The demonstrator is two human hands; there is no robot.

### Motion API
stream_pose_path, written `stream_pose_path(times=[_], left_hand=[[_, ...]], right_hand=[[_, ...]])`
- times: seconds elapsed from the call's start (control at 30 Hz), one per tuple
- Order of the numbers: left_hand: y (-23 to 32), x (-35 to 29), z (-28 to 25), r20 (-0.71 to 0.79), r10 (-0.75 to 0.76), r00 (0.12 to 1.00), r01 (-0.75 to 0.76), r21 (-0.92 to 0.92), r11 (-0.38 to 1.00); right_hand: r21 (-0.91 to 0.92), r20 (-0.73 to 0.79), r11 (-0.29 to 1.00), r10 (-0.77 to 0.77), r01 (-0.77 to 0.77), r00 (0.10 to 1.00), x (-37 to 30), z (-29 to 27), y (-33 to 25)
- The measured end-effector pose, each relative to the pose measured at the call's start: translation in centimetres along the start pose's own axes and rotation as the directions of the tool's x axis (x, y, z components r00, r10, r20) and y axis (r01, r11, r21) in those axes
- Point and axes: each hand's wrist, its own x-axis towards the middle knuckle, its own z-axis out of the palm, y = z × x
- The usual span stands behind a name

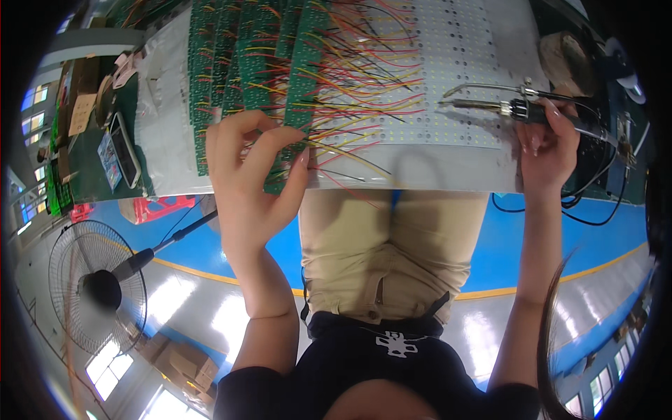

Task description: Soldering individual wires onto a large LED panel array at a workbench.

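My left hand (pixel 255 164) is over the lower end of a green circuit board strip (pixel 302 63). Its thumb and forefinger close at the strip's right edge, where thin yellow and black wires (pixel 350 155) come out; the other fingers are partly hidden. In my right hand (pixel 549 147) is a soldering iron (pixel 521 110) with a dark handle. A thin curved metal tube (pixel 483 87) is fixed above it. The iron's tip points left, over white LED boards (pixel 455 56) dotted with small yellowish squares. Red, yellow and black wires spread from the green strips across these boards.
More green strips (pixel 217 63) lie side by side at the left. A phone (pixel 124 150) rests at the table's left end. Right of the boards are a brownish round block (pixel 565 63) and black cables (pixel 595 222). A standing fan (pixel 98 290) is at lower left.
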Motion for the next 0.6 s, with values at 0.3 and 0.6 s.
stream_pose_path(times=[0.3, 0.6], left_hand=[[4.3, 3.6, 5.6, -0.126, 0.178, 0.976, -0.172, 0.052, 0.984], [4.0, 3.8, 7.2, -0.119, 0.137, 0.983, -0.14, -0.011, 0.99]], right_hand=[[-0.145, 0.011, 0.989, -0.014, 0.015, 1.0, -0.1, 0.7, 0.0], [-0.183, -0.009, 0.983, -0.015, 0.013, 1.0, -0.3, 1.2, 0.0]])
